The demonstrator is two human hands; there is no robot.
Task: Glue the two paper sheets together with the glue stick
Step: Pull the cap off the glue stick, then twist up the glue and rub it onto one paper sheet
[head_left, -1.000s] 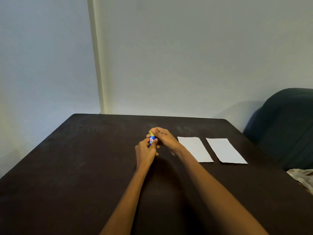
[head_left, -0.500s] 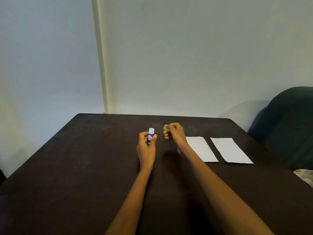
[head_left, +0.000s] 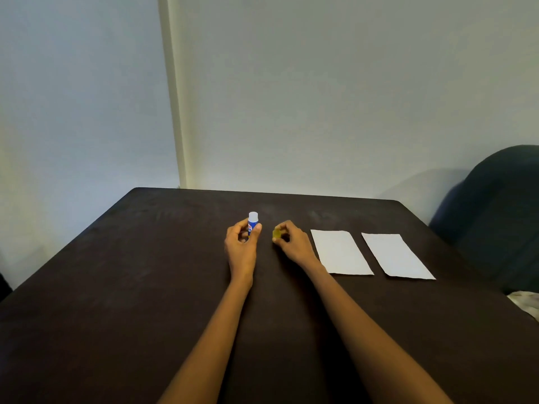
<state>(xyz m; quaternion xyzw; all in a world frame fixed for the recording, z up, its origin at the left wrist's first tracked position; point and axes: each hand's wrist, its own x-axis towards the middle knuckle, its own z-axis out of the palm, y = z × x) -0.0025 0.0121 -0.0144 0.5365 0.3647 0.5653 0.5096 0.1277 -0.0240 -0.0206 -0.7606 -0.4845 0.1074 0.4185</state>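
While the left hand (head_left: 241, 248) pinches the upright, uncapped glue stick (head_left: 252, 223) and the right hand (head_left: 291, 242) pinches its cap (head_left: 276, 234), both sheets (head_left: 340, 251) lie flat rightward, long axes running away, nearer the right hand.

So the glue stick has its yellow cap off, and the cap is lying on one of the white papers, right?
Not quite. The cap is off the glue stick, but it is not on a paper. The head view shows the right hand pinching it, left of both sheets. The left hand holds the stick upright.
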